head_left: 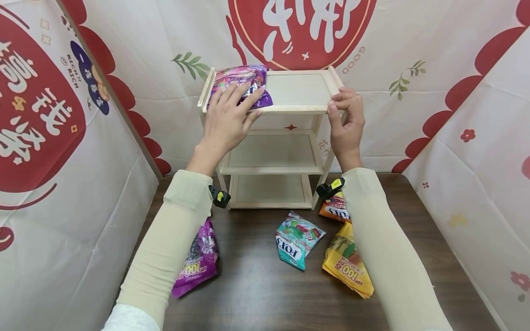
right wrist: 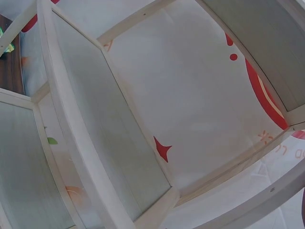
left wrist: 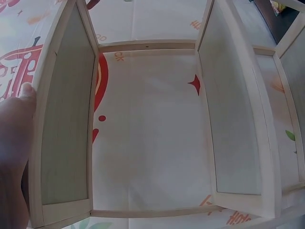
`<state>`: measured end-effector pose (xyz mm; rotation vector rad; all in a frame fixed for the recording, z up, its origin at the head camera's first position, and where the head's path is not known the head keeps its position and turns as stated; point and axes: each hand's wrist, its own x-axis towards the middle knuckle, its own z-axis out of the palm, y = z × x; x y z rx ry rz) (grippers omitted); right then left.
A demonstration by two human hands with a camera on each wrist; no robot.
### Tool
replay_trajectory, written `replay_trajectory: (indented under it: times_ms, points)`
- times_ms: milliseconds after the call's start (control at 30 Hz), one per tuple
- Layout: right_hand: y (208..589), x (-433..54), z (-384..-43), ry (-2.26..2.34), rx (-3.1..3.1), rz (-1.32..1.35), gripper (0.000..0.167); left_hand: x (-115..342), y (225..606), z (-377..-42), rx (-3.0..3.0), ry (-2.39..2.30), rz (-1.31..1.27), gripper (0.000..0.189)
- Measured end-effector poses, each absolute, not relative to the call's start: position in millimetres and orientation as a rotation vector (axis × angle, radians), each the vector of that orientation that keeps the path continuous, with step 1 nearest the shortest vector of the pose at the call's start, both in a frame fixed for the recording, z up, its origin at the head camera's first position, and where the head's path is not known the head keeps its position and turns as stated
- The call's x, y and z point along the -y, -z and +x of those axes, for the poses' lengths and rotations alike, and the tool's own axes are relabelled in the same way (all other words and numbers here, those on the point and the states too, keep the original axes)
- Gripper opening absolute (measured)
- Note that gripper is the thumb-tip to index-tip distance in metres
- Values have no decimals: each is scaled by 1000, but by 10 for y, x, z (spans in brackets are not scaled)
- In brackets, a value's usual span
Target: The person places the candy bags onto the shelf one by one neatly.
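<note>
Left hand (head_left: 229, 112) rested on the pink-purple bag (head_left: 248, 72) at the left of the rack's top shelf (head_left: 298, 109), fingers spread and loosely straight, covering part of its print. Right hand (head_left: 348, 122) pinched the shelf's right front corner. Left wrist cam caught that hand only partly, dim and cropped. Sleeves partly hid a dark purple bag (head_left: 203, 257), a yellow bag (head_left: 347, 264) and an orange bag (head_left: 334, 209).

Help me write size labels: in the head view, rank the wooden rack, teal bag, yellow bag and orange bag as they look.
1. Wooden rack, clearly largest.
2. Teal bag and yellow bag: unsure, as the right sleeve hides part of the yellow one.
3. Orange bag: smallest showing, also partly hidden.
</note>
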<state>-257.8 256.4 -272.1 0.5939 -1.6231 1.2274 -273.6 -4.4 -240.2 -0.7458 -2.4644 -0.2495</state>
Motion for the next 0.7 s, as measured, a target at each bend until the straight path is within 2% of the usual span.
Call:
replay_trajectory:
  times_ms: [400, 700]
  points:
    - [2731, -2536, -2579, -1240, 1619, 596, 26, 151, 2500, -2591, 2311, 308, -743, 55]
    - [2734, -2544, -2587, -1245, 1608, 585, 28, 350, 2663, -2269, 1900, 603, -786, 40]
